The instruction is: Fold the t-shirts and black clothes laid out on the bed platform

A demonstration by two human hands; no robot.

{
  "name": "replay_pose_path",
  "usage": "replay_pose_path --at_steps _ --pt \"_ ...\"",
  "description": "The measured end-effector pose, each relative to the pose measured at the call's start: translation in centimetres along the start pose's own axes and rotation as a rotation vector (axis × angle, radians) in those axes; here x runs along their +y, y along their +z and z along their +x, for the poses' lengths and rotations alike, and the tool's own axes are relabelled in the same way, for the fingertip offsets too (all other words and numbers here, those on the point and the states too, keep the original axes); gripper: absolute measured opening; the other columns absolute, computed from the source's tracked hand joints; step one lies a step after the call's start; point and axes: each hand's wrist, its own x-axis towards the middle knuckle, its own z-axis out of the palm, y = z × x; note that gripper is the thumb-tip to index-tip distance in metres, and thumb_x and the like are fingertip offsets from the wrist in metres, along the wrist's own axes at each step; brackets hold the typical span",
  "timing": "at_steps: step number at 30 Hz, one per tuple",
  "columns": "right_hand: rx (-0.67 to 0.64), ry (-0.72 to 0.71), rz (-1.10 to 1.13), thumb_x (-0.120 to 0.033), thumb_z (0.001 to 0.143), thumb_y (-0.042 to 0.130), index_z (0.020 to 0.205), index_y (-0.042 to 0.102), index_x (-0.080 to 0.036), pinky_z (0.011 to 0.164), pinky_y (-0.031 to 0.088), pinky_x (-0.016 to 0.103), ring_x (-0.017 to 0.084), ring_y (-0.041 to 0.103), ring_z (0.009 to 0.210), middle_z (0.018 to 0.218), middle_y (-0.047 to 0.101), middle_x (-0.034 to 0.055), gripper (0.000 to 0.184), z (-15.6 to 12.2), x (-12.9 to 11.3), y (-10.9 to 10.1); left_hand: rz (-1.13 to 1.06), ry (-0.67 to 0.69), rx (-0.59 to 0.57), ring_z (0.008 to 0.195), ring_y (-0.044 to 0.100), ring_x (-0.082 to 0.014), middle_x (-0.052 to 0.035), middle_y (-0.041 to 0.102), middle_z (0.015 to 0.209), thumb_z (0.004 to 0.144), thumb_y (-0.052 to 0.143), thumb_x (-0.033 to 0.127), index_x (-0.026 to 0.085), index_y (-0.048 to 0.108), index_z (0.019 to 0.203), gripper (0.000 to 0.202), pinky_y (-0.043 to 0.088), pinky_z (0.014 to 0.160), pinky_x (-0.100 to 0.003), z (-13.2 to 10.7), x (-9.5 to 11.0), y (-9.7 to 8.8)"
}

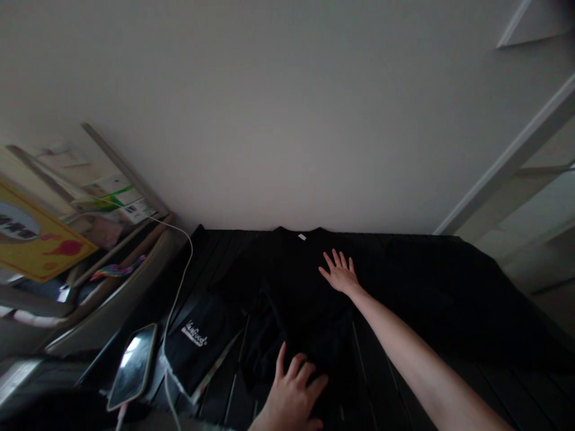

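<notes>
A black shirt [300, 287] with a small white label at its neckline lies spread on a dark slatted surface [233, 383]. Its neck edge is up against the wall. My right hand [341, 274] rests palm down with fingers spread on the upper right part of the shirt, holding nothing. Lower down, my left hand [294, 386] is over the bottom part of the cloth, fingers apart and slightly bent. The fabric is bunched to the left of the middle. Dark cloth on a dark surface makes the shirt's outline hard to follow.
At left lie a phone [133, 365] with a cable [182, 278] and a black item with white lettering [197, 341]. A cluttered shelf [130, 248] with a yellow package [40, 239] stands beyond. More dark cloth [449, 293] is at right. A pale wall [305, 120] rises behind.
</notes>
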Motion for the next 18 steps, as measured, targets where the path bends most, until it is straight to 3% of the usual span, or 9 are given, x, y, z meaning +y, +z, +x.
replay_pose_path --at_steps 2,4,7,10,12,14,18 --pt "0.004 -0.001 0.002 -0.067 0.090 0.013 0.151 0.011 -0.029 0.114 -0.001 0.052 0.027 0.001 0.145 0.160 0.001 0.0049 0.072 0.0 0.0 -0.1 0.080 -0.054 0.033 0.115 0.051 -0.0289 -0.0036 0.059 0.119 0.079 0.068 0.037 0.036 0.054 0.122 0.045 0.024 0.109 -0.059 -1.0 -1.3 2.2" --pt "0.003 -0.001 0.007 -0.066 0.090 0.014 0.151 0.012 -0.028 0.114 -0.001 0.052 0.027 0.001 0.145 0.160 0.001 0.0055 0.072 -0.1 -0.1 -0.3 0.115 -0.073 0.063 0.103 0.057 -0.0217 -0.0020 0.061 0.109 0.085 0.061 0.026 0.031 0.060 0.107 0.023 0.034 0.106 -0.047 -2.6 -2.7 3.8" --pt "-0.004 -0.011 0.021 -0.064 0.091 0.016 0.151 0.015 -0.026 0.113 0.000 0.053 0.027 0.004 0.145 0.160 0.005 0.0066 0.070 -0.7 -0.2 -1.1 0.114 -0.013 0.058 0.093 0.058 -0.0174 -0.0012 0.061 0.102 0.083 0.062 0.020 0.026 0.062 0.093 0.011 0.044 0.095 -0.032 -4.9 -4.1 5.6" --pt "0.020 -0.023 0.034 -0.057 0.094 0.017 0.150 0.018 -0.022 0.112 0.000 0.057 0.028 0.008 0.145 0.159 0.010 0.0102 0.067 -2.4 -0.8 -2.4 0.116 -0.041 0.109 0.098 0.057 -0.0189 -0.0014 0.061 0.103 0.079 0.060 0.012 0.025 0.061 0.090 0.017 0.041 0.101 -0.035 -6.2 -4.2 6.7" --pt "0.052 -0.046 0.038 -0.050 0.095 0.019 0.150 0.021 -0.018 0.110 -0.001 0.061 0.029 0.009 0.144 0.158 0.014 0.0135 0.063 -4.6 -1.6 -3.4 0.091 -0.078 0.095 0.103 0.055 -0.0207 -0.0019 0.061 0.107 0.072 0.059 0.008 0.025 0.060 0.093 0.027 0.033 0.109 -0.041 -6.4 -3.6 6.7" --pt "0.069 -0.105 0.038 -0.046 0.094 0.026 0.145 0.033 -0.018 0.112 0.003 0.058 0.027 0.012 0.144 0.156 0.024 0.0123 0.059 -7.7 -2.7 -4.5 0.045 -0.113 0.035 0.106 0.054 -0.0215 -0.0024 0.060 0.112 0.065 0.058 0.006 0.024 0.059 0.096 0.036 0.027 0.113 -0.043 -6.3 -2.6 5.9" --pt "0.050 -0.423 0.135 -0.047 0.089 0.042 0.123 0.058 -0.026 0.115 0.013 0.044 0.021 0.028 0.138 0.143 0.047 0.0044 0.043 -15.8 -5.2 -6.5 -0.026 -0.170 0.004 0.102 0.057 -0.0165 -0.0006 0.062 0.104 0.059 0.047 0.002 0.023 0.056 0.094 0.042 0.019 0.117 -0.040 -6.5 -0.3 2.8"
